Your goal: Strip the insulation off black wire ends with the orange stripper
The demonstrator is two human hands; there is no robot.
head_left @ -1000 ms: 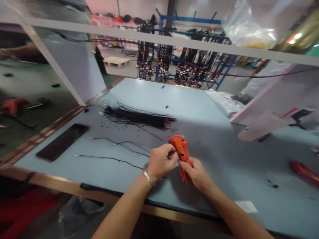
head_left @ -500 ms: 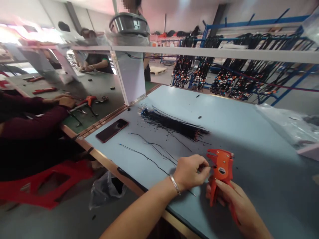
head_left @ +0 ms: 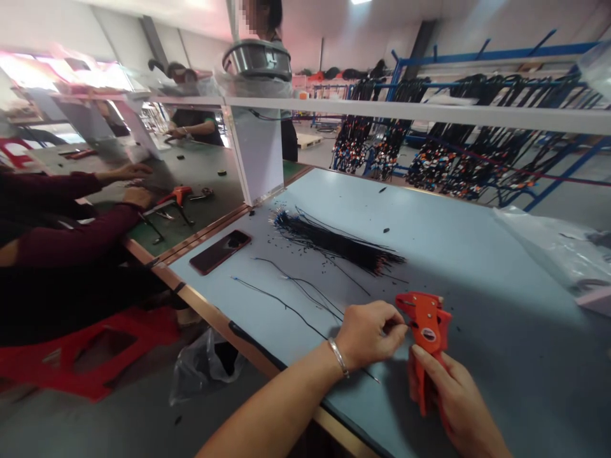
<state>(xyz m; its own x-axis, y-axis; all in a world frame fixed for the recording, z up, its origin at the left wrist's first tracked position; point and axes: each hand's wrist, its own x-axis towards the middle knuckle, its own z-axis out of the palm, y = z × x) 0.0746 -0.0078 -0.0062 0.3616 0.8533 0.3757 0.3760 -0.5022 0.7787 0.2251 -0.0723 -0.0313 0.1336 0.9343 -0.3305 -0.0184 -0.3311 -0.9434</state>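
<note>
Near the front edge of my pale blue worktop [head_left: 458,235], my right hand [head_left: 453,394] was wrapped round an orange tool [head_left: 426,318]; my left hand [head_left: 375,334] was pinched closed beside its head, what it held too small to tell. A bundle of black wires [head_left: 338,242] lay left of centre, a phone [head_left: 220,252] by the left edge. Beyond the far edge stood a blue rack [head_left: 515,52] hung with cables [head_left: 356,127].

The workbench [head_left: 458,229] is viewed from the head, forward and down, with left hand [head_left: 370,332] and right hand [head_left: 449,385] near.
</note>
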